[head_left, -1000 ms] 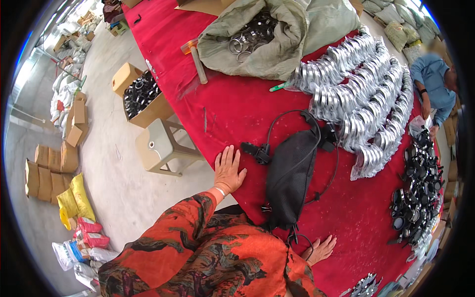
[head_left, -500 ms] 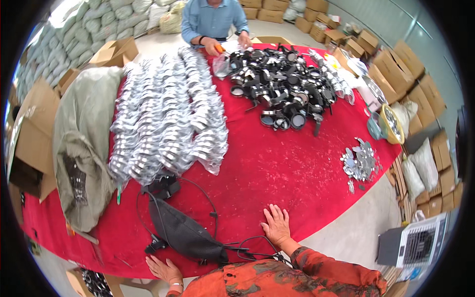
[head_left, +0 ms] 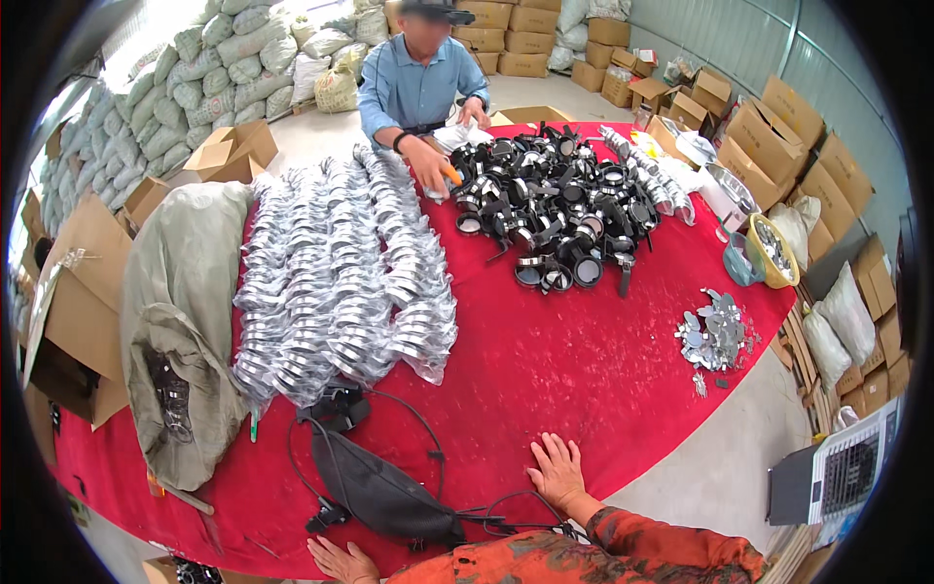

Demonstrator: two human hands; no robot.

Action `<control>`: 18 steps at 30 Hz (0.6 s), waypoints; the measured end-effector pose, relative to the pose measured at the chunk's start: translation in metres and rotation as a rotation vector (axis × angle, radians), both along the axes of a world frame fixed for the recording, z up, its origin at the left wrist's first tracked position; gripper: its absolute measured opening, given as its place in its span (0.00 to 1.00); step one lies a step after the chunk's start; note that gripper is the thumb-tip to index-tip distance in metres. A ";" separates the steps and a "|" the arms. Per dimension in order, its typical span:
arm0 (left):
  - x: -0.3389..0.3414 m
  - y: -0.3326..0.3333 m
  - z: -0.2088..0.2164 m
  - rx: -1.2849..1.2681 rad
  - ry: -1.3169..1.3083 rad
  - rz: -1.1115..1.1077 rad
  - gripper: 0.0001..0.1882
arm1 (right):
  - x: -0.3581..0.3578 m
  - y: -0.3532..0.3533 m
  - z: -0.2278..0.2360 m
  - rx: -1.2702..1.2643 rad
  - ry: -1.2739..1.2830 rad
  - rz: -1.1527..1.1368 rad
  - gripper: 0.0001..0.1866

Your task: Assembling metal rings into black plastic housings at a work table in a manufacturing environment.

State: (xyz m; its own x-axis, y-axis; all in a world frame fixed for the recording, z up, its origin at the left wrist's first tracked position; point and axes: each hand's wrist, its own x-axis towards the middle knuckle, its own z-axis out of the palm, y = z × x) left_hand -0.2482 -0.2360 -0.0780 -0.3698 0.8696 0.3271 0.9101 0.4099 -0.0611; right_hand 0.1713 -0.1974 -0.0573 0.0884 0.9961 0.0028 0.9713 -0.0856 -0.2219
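Observation:
My right hand (head_left: 558, 472) lies flat on the red cloth (head_left: 525, 365) at the near edge of the table, fingers spread and holding nothing. Lower left, my left hand (head_left: 342, 562) also rests open at the table edge, cut off by the picture's bottom. Between the two lies a black waist pouch (head_left: 384, 487) with loose cables, nearest to the left hand. Farther off, rows of round metal parts in clear plastic (head_left: 341, 282) cover the left part of the table. A heap of black and silver round parts (head_left: 564, 200) is spread at the far middle.
Across the table stands a person in a blue shirt (head_left: 409, 88), one hand on an orange-handled tool. Small flat metal pieces (head_left: 715, 331) lie at the right, near a yellow basket (head_left: 772, 251). A green-grey sack (head_left: 185, 292) leans at left; an air cooler (head_left: 837, 472) stands lower right.
The view has tilted up, showing more of the person opposite and less of my left hand. That person's hand has moved toward the black heap. My hands stay resting open.

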 end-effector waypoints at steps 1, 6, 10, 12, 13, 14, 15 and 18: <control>0.001 0.000 0.001 -0.023 -0.013 0.005 0.34 | 0.000 0.001 0.001 0.003 -0.001 0.001 0.28; 0.000 0.000 0.000 -0.028 -0.011 0.003 0.34 | 0.001 0.002 0.002 0.000 0.021 -0.002 0.28; -0.002 -0.002 -0.003 -0.056 0.003 0.013 0.34 | 0.001 0.002 0.002 0.004 -0.002 0.005 0.28; -0.002 -0.002 -0.003 -0.049 0.014 0.000 0.34 | 0.001 0.001 0.003 -0.009 0.013 -0.003 0.27; -0.002 -0.002 -0.002 -0.041 0.024 -0.009 0.34 | 0.002 0.002 0.002 -0.016 0.015 -0.008 0.27; 0.000 0.001 -0.003 -0.049 0.026 -0.015 0.34 | 0.004 0.003 -0.001 0.012 0.005 0.000 0.27; 0.001 0.002 0.000 -0.023 0.023 -0.016 0.33 | 0.003 0.000 0.000 0.037 -0.003 0.006 0.27; 0.000 0.000 0.000 0.036 0.050 -0.039 0.32 | 0.002 0.005 0.002 0.014 -0.019 0.015 0.27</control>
